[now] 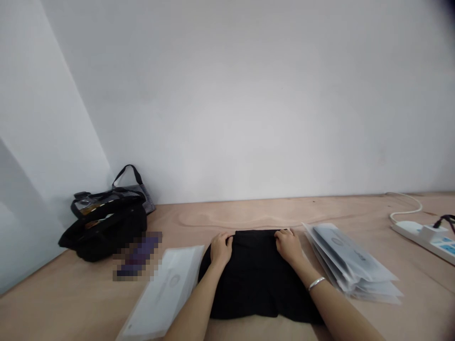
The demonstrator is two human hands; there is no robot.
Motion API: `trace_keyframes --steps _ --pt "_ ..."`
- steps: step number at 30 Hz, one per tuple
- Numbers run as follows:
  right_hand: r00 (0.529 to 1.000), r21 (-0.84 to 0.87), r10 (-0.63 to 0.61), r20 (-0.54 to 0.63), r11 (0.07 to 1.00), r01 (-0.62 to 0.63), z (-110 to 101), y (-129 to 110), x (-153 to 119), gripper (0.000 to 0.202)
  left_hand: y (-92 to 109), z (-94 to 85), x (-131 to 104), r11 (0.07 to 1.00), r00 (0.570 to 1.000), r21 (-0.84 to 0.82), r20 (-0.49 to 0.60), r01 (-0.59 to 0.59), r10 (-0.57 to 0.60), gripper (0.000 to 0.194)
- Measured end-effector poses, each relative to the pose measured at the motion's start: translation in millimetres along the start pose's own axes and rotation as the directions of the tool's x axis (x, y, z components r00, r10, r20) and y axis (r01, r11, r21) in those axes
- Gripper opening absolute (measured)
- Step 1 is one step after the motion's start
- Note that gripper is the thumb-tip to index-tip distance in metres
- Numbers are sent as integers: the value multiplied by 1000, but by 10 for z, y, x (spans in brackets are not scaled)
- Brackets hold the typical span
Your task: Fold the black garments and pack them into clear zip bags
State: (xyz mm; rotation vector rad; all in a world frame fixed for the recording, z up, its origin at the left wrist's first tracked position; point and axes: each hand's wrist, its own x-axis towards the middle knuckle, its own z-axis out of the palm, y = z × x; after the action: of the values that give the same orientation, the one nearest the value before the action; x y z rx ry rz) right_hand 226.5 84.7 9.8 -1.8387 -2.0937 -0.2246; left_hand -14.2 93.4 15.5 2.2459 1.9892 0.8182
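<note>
A black cloth garment [261, 279] lies flat on the wooden table in front of me, its exact kind unclear. My left hand [221, 248] is at the garment's far left corner, fingers curled on the cloth with the thumb toward the middle. At the far right corner, my right hand [288, 244] has its fingers bent over the top edge, closed on the fabric. Left of the garment rests a stack of frosted plastic bags [167, 289] with printing. To the right sits a pile of similar bags [350, 255], with dark contents showing through the top one.
A black bag [110, 232] with things inside stands at the far left, a striped bag [147, 196] behind it. Near it lies a blurred-out purple item [140, 255]. A white power strip [426, 239] with a plug and cables lies at right. A wall [266, 104] rises behind the table.
</note>
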Motion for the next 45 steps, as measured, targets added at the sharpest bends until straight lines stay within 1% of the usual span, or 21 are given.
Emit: trace_keyframes --steps 3,7,9,11,14,17,18,19,20,21,22,23,24,25,27,30,33,36,40,42,45 --pt "999 -20 -45 -29 999 44 -182 9 -62 27 48 -165 -41 997 996 -28 39 -73 74 21" --pt "974 -105 -219 -49 971 213 -536 44 -283 27 96 -535 -255 980 974 -62 111 -191 197 18" --pt "958 -135 -287 -12 950 283 -691 31 -464 23 96 -723 -417 966 951 -84 175 -243 254 16" --pt "945 -136 -321 54 936 326 -790 -8 -675 18 70 -873 -593 953 901 -123 312 -276 301 16" --pt "931 -90 -291 222 944 317 -846 -79 -977 21 -8 -1018 -822 959 824 -173 491 -225 282 17" --pt "891 -6 -206 404 974 228 -894 -121 -1129 20 -42 -1116 -924 969 753 -174 610 -177 247 15" --pt "883 20 -174 435 983 184 -920 -130 -1125 21 -24 -1140 -923 970 739 -169 629 -174 242 15" --pt "885 36 -141 444 989 140 -946 -140 -1094 23 12 -1151 -906 971 744 -158 624 -178 238 15" --pt "895 43 -108 432 994 99 -967 -151 -1039 25 60 -1146 -880 972 771 -142 592 -185 233 15" --pt "914 39 -79 399 997 69 -978 -163 -967 26 116 -1117 -851 973 814 -120 534 -195 229 18" --pt "934 29 -61 353 998 54 -973 -177 -889 26 171 -1064 -826 973 863 -93 450 -209 228 23" --pt "949 18 -55 310 998 52 -950 -189 -815 26 218 -987 -809 971 899 -74 366 -229 240 26" --pt "956 5 -57 288 998 58 -912 -197 -753 25 251 -892 -806 965 918 -62 299 -255 262 29" --pt "953 -6 -58 298 998 63 -861 -199 -712 23 265 -785 -816 956 918 -50 271 -288 291 30" --pt "928 -37 -28 372 998 45 -751 -180 -699 18 244 -576 -868 941 879 -34 347 -336 326 46" --pt "879 -123 63 472 992 -6 -663 -123 -781 18 160 -387 -960 944 860 -23 407 -328 309 53" --pt "878 -140 71 473 990 -4 -691 -114 -774 15 117 -357 -992 948 859 -20 417 -319 297 54" --pt "910 -45 16 415 999 4 -681 -182 -539 19 115 -363 -979 949 863 -19 412 -315 294 54" --pt "938 21 -7 347 1000 0 -453 -249 -67 28 95 -328 -974 944 869 -19 383 -330 312 53" --pt "936 51 -7 352 999 -11 -304 -230 119 29 77 -310 -981 939 872 -22 366 -342 326 52" --pt "924 109 -37 380 994 -5 -134 -165 301 28 55 -300 -982 933 881 -20 322 -360 347 51"
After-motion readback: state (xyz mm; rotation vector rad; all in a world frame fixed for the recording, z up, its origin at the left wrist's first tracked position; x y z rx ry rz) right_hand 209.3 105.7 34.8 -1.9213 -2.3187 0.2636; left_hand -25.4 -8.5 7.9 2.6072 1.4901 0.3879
